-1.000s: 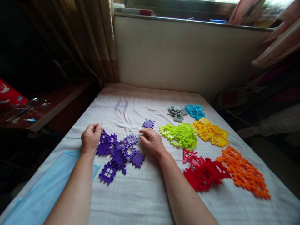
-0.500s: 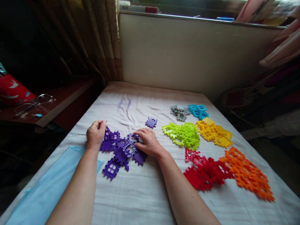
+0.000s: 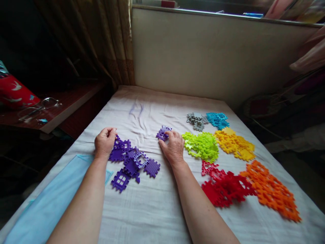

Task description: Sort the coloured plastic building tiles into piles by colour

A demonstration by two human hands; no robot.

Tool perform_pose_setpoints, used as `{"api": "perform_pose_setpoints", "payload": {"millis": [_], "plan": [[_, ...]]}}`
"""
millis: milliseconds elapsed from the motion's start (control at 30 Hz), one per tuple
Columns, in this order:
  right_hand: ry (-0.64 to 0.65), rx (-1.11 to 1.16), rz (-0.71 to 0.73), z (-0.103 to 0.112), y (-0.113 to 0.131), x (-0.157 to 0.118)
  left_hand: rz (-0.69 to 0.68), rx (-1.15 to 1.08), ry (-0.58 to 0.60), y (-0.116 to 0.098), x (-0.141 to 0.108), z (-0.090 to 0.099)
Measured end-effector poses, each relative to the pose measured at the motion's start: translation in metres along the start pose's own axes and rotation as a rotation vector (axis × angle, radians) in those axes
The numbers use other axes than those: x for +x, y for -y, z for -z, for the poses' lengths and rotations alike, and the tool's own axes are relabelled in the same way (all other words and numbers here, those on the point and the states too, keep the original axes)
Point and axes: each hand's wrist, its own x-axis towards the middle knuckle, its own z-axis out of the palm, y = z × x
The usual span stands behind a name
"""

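Observation:
Purple interlocking plastic pieces [image 3: 130, 166] lie in a loose, overlapping pile on the white sheet. At the pile's upper left edge, my left hand [image 3: 105, 141] is closed, its thumb and forefinger pinched at a purple piece. My right hand [image 3: 173, 145] is beyond the pile to the right, fingers curled round the near edge of a purple window-like piece [image 3: 162, 134]. That piece lies over another purple square. A lighter purple frame piece [image 3: 141, 159] rests on top of the pile.
Heaps of lime green [image 3: 201, 145], red [image 3: 227, 189], orange [image 3: 271, 189], yellow [image 3: 235, 144], blue [image 3: 217, 119] and grey pieces [image 3: 196, 121] lie to the right. Light blue cloth [image 3: 54, 196] is at the left. Glasses [image 3: 40, 107] rest on a wooden surface [image 3: 68, 101].
My right hand has moved up and right from the pile, taking a purple piece onto the separate purple square. My left hand has hardly moved.

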Motion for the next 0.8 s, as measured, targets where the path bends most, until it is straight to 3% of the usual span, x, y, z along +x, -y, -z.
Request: {"api": "perform_pose_setpoints", "payload": {"millis": [233,300,400,467,600,800], "plan": [[-0.034,0.072,0.050,0.010,0.010,0.000,0.007,0.022,0.010,-0.002,0.000,0.001],[0.075,0.143,0.086,0.019,0.020,0.000,0.010,0.024,0.014,-0.002,0.000,0.001],[0.414,0.202,0.143,0.036,0.038,-0.005,0.013,0.015,0.017,-0.003,0.000,0.001],[0.573,0.180,0.220,0.044,0.050,-0.013,0.008,0.017,0.019,-0.003,-0.001,0.002],[0.648,0.043,0.342,0.046,0.066,-0.029,-0.002,0.025,0.016,-0.003,-0.001,0.001],[0.695,0.009,0.334,0.045,0.070,-0.026,0.004,0.017,0.014,-0.002,0.000,0.001]]}}
